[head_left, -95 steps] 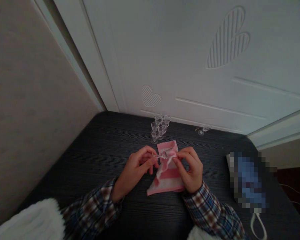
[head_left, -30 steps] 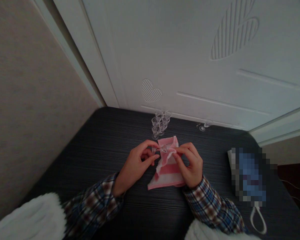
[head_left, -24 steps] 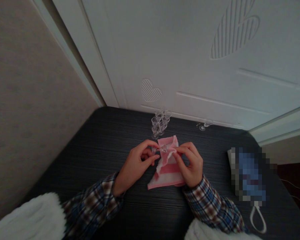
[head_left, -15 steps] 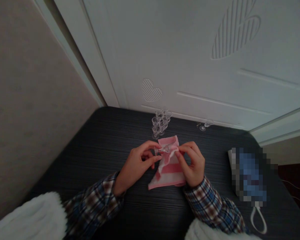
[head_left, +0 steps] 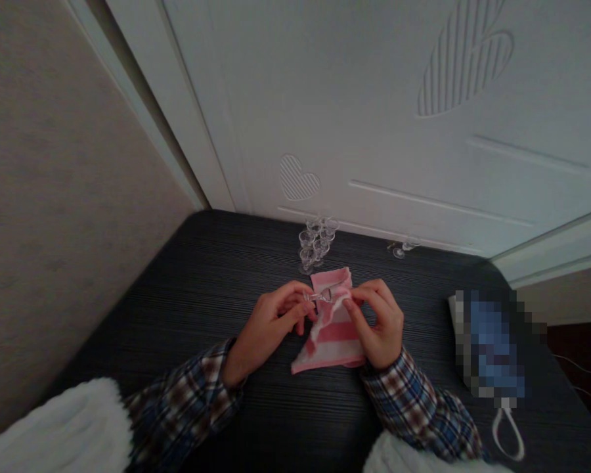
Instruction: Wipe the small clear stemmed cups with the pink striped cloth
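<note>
Between the thumb and fingers of my left hand (head_left: 285, 310) is a small clear stemmed glass (head_left: 324, 295), tilted on its side with its bowl toward the right. A pink and white striped cloth (head_left: 338, 332) hangs from my right hand (head_left: 380, 322), pinched near its upper right part. The glass's bowl lies against the upper part of the cloth. Some right fingertips are hidden behind the fabric. Just beyond the cloth stands a cluster of several small stemmed glasses (head_left: 319, 246), grouped close together.
Apart from the cluster, another small glass (head_left: 408, 246) lies near the table's back edge. A blurred blue object (head_left: 497, 348) with a white strap (head_left: 508, 437) is at the right. A white panel (head_left: 364, 118) rises behind the dark table (head_left: 187, 289).
The fingers of my left hand have shifted slightly around the base and stem, turning the glass a little. My right hand and the cloth stay almost in place.
</note>
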Demonstrator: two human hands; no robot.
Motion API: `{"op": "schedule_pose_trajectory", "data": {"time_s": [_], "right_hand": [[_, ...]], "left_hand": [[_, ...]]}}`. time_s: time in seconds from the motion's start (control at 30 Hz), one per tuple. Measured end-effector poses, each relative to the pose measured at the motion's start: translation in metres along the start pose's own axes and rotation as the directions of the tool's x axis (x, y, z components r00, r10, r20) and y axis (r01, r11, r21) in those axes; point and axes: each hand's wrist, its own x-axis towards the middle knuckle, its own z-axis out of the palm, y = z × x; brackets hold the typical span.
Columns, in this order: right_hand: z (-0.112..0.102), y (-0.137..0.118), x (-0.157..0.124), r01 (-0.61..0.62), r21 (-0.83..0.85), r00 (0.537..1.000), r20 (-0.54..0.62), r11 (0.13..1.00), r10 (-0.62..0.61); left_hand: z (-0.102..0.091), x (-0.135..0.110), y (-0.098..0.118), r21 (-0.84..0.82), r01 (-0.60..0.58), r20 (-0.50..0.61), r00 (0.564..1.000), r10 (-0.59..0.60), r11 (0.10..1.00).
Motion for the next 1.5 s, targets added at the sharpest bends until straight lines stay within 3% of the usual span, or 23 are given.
{"op": "schedule_pose_trajectory", "data": {"time_s": [0.5, 1.1, 1.5], "right_hand": [[0.0006, -0.0019, 0.0002, 0.04, 0.013, 0.999, 0.035, 0.999, -0.041], [-0.0001, -0.0013, -0.0001, 0.049, 0.019, 0.999, 0.017, 0.999, -0.049], [0.0006, -0.0024, 0.0009, 0.06, 0.023, 0.998, 0.014, 0.998, -0.06]], "left_hand": [[0.0002, 0.0017, -0.0035, 0.083, -0.005, -0.065, 0.998, 0.01, 0.997], [-0.0006, 0.0012, -0.0007, -0.005, -0.018, -0.009, 1.0, 0.018, 1.0], [-0.0012, 0.0015, -0.0029, 0.071, -0.019, -0.065, 0.998, 0.024, 0.997]]}}
